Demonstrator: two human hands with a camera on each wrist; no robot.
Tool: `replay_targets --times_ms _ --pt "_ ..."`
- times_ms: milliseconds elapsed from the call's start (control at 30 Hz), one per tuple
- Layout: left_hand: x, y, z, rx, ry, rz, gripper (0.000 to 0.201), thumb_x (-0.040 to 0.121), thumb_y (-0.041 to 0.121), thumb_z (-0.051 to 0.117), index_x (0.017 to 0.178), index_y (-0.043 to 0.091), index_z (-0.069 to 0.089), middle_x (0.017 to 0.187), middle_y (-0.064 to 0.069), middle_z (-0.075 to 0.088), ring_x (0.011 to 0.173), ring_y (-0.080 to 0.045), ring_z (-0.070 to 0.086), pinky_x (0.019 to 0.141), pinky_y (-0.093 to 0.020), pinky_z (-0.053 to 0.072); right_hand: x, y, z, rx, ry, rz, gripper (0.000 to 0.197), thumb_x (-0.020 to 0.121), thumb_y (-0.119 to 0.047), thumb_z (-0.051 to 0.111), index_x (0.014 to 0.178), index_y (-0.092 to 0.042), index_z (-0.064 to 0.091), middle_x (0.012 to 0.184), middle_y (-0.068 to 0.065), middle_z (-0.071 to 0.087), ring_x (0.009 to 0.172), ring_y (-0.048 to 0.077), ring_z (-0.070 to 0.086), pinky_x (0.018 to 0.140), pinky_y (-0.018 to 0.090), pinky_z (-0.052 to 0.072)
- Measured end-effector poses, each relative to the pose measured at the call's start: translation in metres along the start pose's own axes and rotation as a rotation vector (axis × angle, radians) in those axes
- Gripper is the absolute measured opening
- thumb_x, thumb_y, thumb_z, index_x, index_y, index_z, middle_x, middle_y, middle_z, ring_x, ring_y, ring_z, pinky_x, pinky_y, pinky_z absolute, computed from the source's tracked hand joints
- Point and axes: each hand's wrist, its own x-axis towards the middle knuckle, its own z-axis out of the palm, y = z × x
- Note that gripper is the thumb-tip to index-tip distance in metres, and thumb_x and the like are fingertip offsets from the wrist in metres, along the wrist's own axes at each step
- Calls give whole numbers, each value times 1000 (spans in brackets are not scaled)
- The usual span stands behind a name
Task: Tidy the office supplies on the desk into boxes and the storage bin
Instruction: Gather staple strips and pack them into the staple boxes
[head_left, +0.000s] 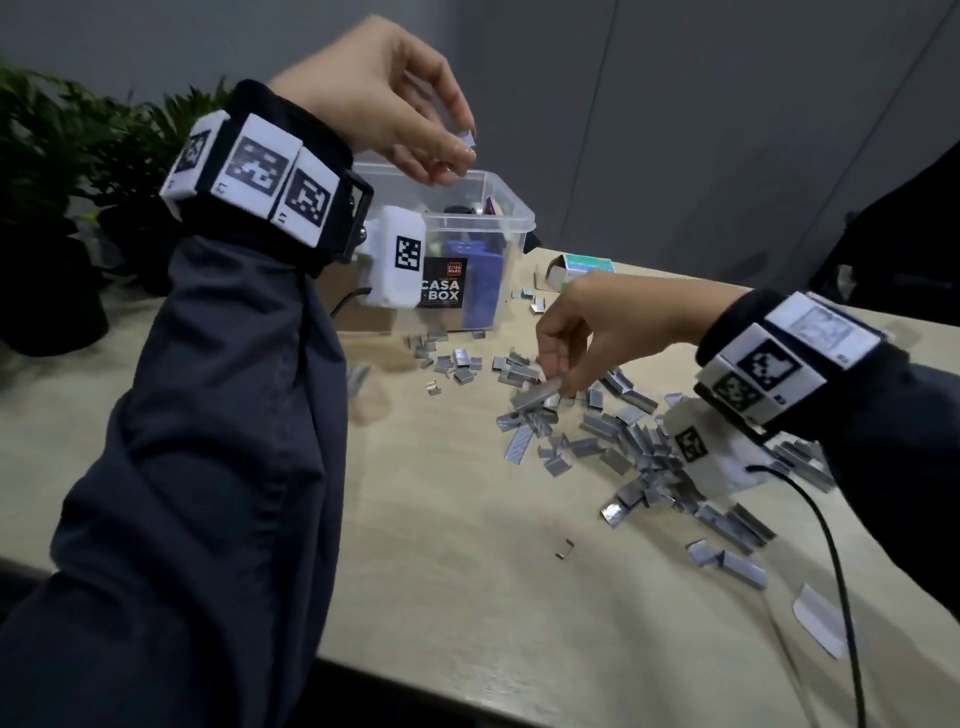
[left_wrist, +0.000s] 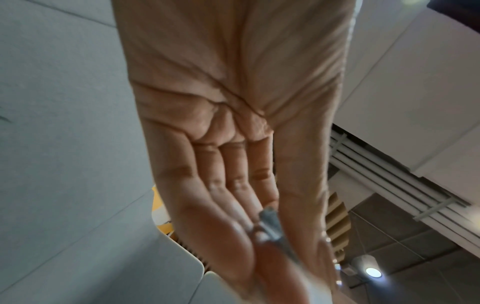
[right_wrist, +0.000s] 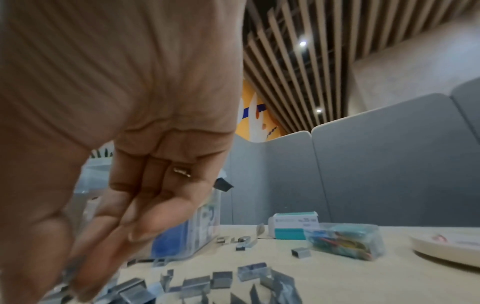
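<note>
**Gathering loose staples from the desk**

Your left hand (head_left: 395, 98), top centre of the head view, pinches a small staple strip (head_left: 466, 136) above the clear bin (head_left: 511, 215). Your right hand (head_left: 597, 332), centre right, pinches a longer strip (head_left: 537, 396) from the staple pile (head_left: 639, 441). Lift each strip flat and lower it before letting go; squeezed strips probably crumble.

Dark navy sleeves (head_left: 208, 441), black wristbands (head_left: 270, 171) carrying white square-coded marker blocks, white wrist cameras (head_left: 395, 260), black cable (head_left: 826, 545)
</note>
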Motion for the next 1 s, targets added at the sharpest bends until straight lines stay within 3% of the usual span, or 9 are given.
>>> replay_targets --times_ms 67,167,300,433,633,767,867,1000 --pt "-2 -4 -6 -3 14 -2 37 77 10 75 108 -6 63 91 -19 71 70 -17 72 65 -22 59 -6 4 -2 52 23 -24 16 80 -15 77 90 -28 76 76 -6 73 70 7 66 79 35 56" --pt "-4 -8 -11 11 -7 -17 36 74 13 75 105 -4 67 94 -21 71 74 -17 72 74 -26 60 -12 9 -6 147 64 -57 23 85 -16 74 104 -28 77 79 -6 74 73 8 67 81 36 56" --pt "-2 -6 -8 32 -54 -34 37 72 17 76 103 -2 70 92 -19 72 75 -17 72 76 -27 60 -12 5 3 228 2 -121 23 84 -14 76 103 -28 78 90 -5 75 82 18 68 80 32 55" --pt "-1 -3 -5 59 -81 -39 32 75 17 76 102 0 71 91 -16 73 78 -20 73 76 -27 60 -1 -5 14 169 -150 -128 23 84 -16 76 101 -31 77 88 -6 75 81 16 68 86 49 54" --pt "-7 -9 -17 53 -34 -63 31 78 16 74 104 -1 70 90 -14 74 77 -17 72 77 -27 59 5 -20 24 58 -217 -154 35 67 -31 89 95 -35 69 82 -9 68 79 14 67 80 43 55" --pt "-11 -13 -24 40 -6 -88 37 74 21 74 104 1 70 90 -10 74 76 -16 73 74 -24 59 7 -27 30 31 -220 -185 26 68 -32 89 77 -38 65 78 -6 65 74 14 64 73 39 55" --pt "-10 -13 -24 40 -20 -92 35 75 20 74 104 1 70 91 -12 74 77 -17 72 73 -25 60 4 -29 29 -31 -222 -158 23 70 -35 87 74 -36 65 82 -5 67 76 12 63 68 29 49" --pt "-5 -9 -16 53 -77 -83 32 76 18 75 103 1 71 92 -15 74 77 -19 73 72 -24 60 -5 -32 29 -22 -168 -163 20 71 -35 86 75 -31 67 80 -8 70 75 8 65 68 28 50"
